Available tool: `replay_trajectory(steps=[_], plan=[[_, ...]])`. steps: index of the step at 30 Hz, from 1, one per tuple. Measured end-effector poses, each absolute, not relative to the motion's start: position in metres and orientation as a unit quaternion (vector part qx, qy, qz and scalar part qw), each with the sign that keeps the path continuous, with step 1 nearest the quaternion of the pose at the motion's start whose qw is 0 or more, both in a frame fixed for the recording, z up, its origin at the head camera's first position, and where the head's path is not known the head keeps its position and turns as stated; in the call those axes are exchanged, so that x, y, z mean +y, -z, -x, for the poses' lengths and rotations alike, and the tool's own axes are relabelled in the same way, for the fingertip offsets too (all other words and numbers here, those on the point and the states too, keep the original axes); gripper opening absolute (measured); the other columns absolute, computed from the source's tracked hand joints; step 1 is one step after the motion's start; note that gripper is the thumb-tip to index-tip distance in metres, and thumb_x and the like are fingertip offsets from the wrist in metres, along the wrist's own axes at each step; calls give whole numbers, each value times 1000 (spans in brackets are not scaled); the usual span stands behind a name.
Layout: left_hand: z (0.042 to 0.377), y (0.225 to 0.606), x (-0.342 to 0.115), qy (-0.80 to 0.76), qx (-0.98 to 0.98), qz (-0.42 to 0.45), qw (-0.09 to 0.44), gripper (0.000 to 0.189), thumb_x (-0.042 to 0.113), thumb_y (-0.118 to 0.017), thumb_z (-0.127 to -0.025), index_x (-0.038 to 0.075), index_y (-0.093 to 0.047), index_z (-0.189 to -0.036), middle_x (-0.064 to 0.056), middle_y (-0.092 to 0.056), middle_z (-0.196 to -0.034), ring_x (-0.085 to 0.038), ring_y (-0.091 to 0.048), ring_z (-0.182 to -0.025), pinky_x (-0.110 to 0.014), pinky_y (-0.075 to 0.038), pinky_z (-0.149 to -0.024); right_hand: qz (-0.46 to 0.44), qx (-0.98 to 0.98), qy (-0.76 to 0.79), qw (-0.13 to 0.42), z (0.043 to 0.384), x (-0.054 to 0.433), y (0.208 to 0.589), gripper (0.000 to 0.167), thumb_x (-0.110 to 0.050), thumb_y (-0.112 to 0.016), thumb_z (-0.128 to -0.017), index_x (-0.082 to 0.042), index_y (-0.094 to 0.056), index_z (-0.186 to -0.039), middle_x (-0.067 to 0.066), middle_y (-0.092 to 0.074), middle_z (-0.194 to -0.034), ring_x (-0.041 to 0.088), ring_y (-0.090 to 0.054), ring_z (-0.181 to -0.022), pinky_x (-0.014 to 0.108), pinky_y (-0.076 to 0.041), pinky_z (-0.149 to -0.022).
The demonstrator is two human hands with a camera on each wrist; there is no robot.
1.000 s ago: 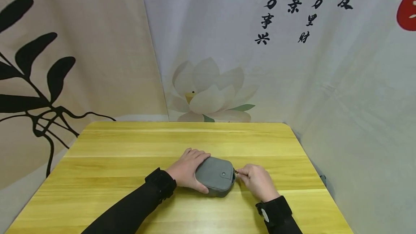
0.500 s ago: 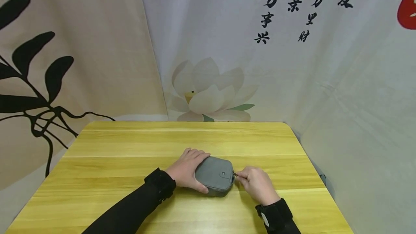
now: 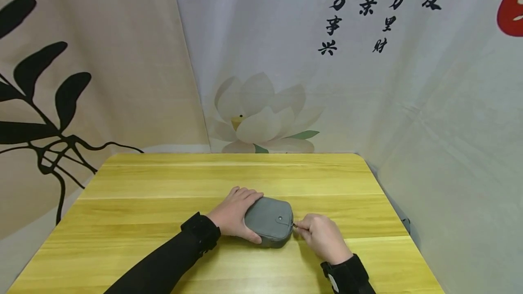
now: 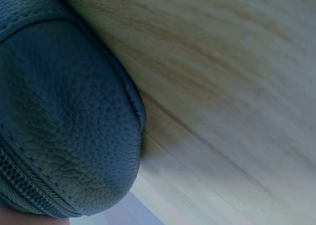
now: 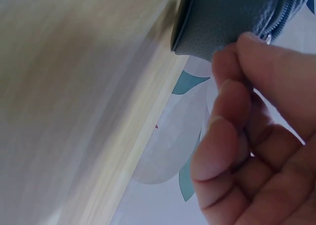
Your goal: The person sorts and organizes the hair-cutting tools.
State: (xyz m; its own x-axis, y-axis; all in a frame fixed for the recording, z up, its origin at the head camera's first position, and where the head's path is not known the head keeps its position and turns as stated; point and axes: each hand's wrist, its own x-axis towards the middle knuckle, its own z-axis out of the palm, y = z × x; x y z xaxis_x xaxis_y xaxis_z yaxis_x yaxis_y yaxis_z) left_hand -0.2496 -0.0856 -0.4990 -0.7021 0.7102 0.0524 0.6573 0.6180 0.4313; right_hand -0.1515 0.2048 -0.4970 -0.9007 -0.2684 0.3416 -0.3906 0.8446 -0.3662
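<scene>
A small grey pouch (image 3: 267,216) of pebbled leather with a snap tab on top lies on the wooden table. My left hand (image 3: 235,213) holds it from the left, thumb on the near side and fingers over the far side. At its right end my right hand (image 3: 323,236) pinches the zipper pull between thumb and forefinger. In the right wrist view the metal slider (image 5: 268,38) shows just past the thumb tip, on the zipper (image 5: 284,16) that runs round the pouch. The left wrist view shows the leather end of the pouch (image 4: 74,106) with closed zipper teeth (image 4: 22,178) along it.
The yellow wood-grain table (image 3: 163,180) reaches back to a hanging cloth (image 3: 367,94) printed with a lotus and dark characters. A second cloth (image 3: 135,58) with a dark plant print hangs at left.
My right hand has moved a little toward me along the pouch's right end, drawing the zipper pull with it. The dark gap there has narrowed. My left hand stays on the pouch.
</scene>
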Motion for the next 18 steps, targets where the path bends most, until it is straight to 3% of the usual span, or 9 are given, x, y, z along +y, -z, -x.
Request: replay_trajectory(steps=[18], plan=[[247,500,-84,-214,902,-372,48,124,75,-90,-67,15,-42,-163,-4,-54,-157,-25,-47,-145,-55,-26,-131,-180,-951,-210,140,151,205,499,13,-8,-88,-87,-15,-88,-98,-8,-77,-82,4,-69,-72,18,-50,-58]])
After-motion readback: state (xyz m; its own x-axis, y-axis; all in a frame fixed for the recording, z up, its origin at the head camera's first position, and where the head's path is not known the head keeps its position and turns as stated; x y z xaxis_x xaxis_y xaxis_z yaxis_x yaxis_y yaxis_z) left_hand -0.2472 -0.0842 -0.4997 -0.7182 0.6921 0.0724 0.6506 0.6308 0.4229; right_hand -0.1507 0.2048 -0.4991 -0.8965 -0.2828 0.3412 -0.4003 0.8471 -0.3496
